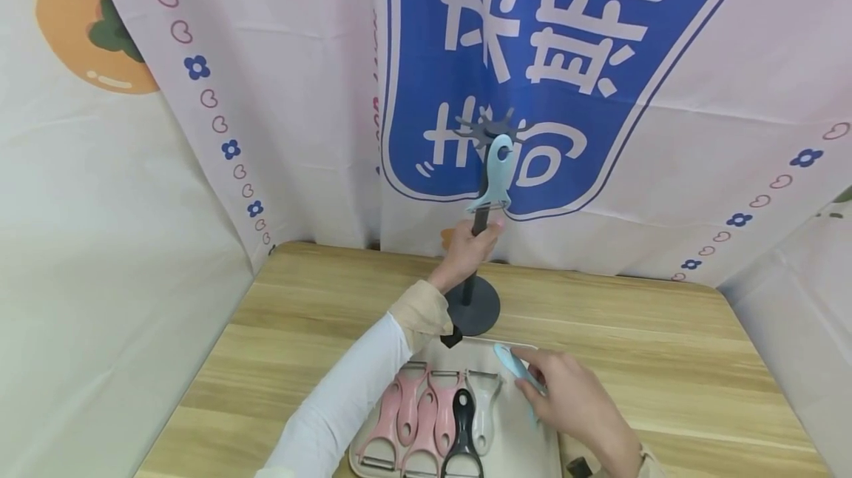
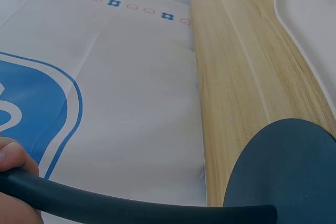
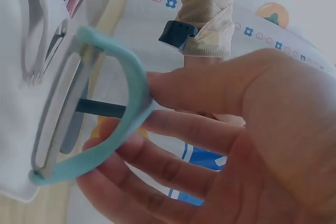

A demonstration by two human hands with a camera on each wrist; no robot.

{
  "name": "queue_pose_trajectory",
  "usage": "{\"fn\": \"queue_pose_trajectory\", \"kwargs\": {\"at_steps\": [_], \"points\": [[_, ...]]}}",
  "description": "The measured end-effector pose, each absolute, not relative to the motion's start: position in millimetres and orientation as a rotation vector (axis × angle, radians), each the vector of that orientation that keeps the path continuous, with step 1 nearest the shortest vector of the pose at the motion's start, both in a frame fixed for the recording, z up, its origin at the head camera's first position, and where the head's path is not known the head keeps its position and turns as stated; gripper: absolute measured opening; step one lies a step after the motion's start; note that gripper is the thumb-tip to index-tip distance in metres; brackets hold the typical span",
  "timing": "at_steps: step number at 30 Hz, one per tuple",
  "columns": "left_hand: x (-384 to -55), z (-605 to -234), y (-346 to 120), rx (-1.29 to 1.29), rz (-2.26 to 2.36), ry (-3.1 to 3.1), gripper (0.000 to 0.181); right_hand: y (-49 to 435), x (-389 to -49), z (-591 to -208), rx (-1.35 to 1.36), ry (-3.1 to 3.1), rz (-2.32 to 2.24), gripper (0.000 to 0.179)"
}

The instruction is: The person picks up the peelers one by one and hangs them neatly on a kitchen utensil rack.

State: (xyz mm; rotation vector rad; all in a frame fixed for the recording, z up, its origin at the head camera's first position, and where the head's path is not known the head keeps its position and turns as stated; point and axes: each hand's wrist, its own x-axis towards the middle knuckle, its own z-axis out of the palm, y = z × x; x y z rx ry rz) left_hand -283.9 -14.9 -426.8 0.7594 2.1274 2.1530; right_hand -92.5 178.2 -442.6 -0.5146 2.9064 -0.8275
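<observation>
My left hand (image 1: 468, 248) grips the dark upright pole (image 2: 131, 209) of a stand with a round base (image 1: 484, 308). Hooks fan out from the stand's top (image 1: 489, 126), where a light blue peeler (image 1: 498, 171) hangs by its handle hole, blade end down. Over the right part of a pale tray (image 1: 532, 456), my right hand (image 1: 575, 396) pinches a second light blue peeler (image 3: 137, 80) between thumb and fingers. Its handle points toward the stand in the head view; the right wrist view shows its metal blade (image 3: 65, 114) and curved frame.
Several pink peelers (image 1: 386, 426), a black peeler (image 1: 462, 419) and a white peeler (image 1: 484, 408) lie in the tray's left and middle. Beneath is a wooden table (image 1: 665, 374). A printed cloth (image 1: 299, 93) hangs behind the stand, close to the table's far edge.
</observation>
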Motion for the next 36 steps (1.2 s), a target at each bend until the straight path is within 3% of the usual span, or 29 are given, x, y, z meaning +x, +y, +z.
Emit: {"fn": "queue_pose_trajectory", "kwargs": {"at_steps": [11, 24, 36], "points": [[-285.2, -429.2, -13.6, 0.788, 2.19, 2.113, 0.052, 181.0, -95.6, -437.9, -0.573, 3.047, -1.046, 0.038], [-285.3, -427.8, -15.9, 0.739, 2.153, 2.136, 0.054, 191.3, -108.5, -419.6, -0.986, 3.258, -1.435, 0.031], [-283.3, -425.2, -16.3, 0.719, 2.144, 2.123, 0.054, 186.0, -130.0, -394.7, -0.967, 3.218, -1.819, 0.045]]}}
